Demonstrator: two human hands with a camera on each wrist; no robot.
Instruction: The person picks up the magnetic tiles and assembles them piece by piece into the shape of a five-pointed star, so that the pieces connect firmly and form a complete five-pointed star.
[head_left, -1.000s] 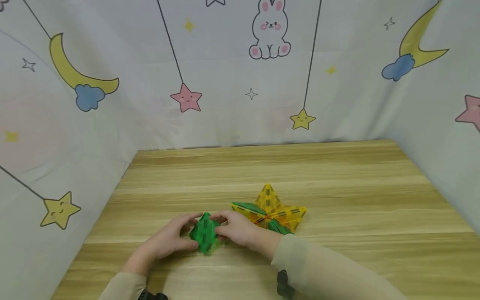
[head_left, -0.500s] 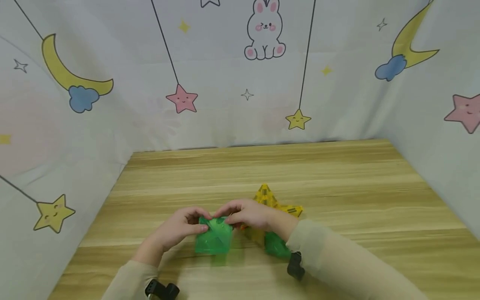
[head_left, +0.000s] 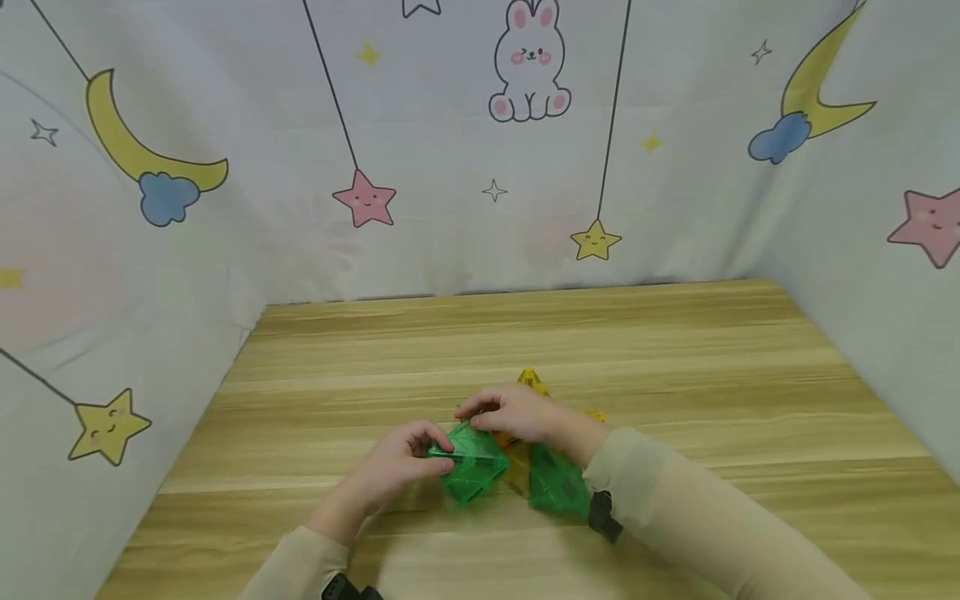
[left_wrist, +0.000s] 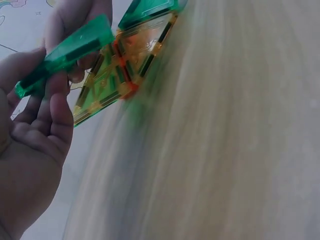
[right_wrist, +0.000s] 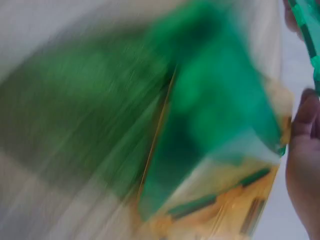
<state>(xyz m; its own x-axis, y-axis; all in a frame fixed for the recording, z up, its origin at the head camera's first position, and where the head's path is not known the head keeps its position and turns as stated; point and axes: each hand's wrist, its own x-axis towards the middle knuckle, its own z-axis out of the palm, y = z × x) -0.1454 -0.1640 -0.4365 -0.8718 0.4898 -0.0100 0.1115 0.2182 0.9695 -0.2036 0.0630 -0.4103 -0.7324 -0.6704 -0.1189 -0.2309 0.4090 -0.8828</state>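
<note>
Between both hands is a piece made of green see-through magnetic tiles point(head_left: 476, 467), raised at the left side of a star-shaped build. My left hand point(head_left: 401, 461) pinches its left corner between thumb and fingers; the left wrist view shows a green tile point(left_wrist: 70, 52) edge-on in that grip. My right hand point(head_left: 517, 412) pinches the top edge with its fingertips. The star is of magnetic tiles too, with yellow points point(head_left: 530, 380) behind the right hand and a green point point(head_left: 557, 483) under the right wrist. Hand and forearm hide much of its middle.
The star stands on a wood-grain table point(head_left: 360, 350). A white cloth point(head_left: 442, 125) printed with moons, stars and a rabbit hangs behind the table and along its sides. Each wrist wears a black camera, such as the right one point(head_left: 603, 517).
Both hands have carried the green tile piece rightward to the star's left side, turning it on the way. The right forearm now covers more of the star.
</note>
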